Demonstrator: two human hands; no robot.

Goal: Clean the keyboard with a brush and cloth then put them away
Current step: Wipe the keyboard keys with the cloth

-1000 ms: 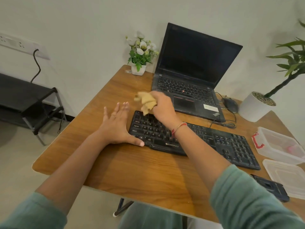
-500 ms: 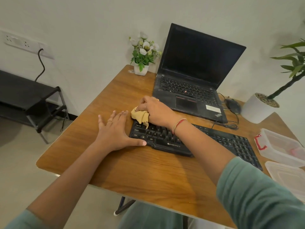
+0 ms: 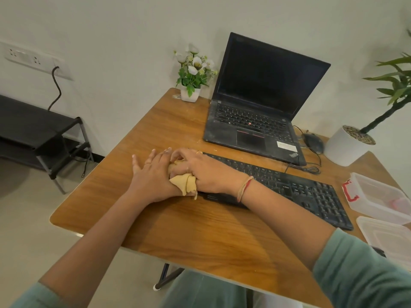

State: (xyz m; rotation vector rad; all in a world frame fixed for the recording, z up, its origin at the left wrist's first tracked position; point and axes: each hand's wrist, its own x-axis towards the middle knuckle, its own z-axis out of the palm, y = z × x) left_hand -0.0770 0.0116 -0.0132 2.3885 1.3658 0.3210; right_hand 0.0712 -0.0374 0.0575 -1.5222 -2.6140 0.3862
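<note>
Wooden desk [image 3: 200,223] under you: your right hand [image 3: 206,172] grips the yellow cloth [image 3: 184,183] on the keyboard's [image 3: 289,187] left end, your left hand [image 3: 151,176] lies flat, fingers spread, beside it.

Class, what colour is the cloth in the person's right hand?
Mustard yellow cloth, seen best in the head view.

Evenly and softly lit, bright without harsh glare. Faint sheen on the wooden table [image 3: 200,230] near the front edge, soft shadows under the forearms. Strong wide-angle bending toward the edges. Slightly soft at the corners, sharp centrally.
</note>
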